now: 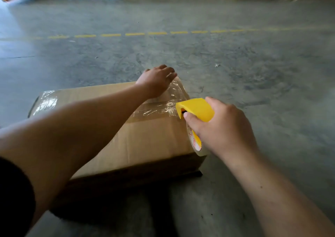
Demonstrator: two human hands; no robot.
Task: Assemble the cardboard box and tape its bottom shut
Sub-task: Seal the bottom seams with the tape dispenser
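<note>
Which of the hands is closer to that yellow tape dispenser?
Right. The right hand grips the yellow tape dispenser at the box's right edge; the left hand presses the tape at the far corner.

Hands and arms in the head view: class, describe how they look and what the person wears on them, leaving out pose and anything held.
Both hands are bare: no gloves, rings or watch show on the left hand or the right hand. Both forearms are uncovered to the frame edge. A dark short sleeve covers the left upper arm at the lower left corner. No sleeve shows on the right arm.
</note>
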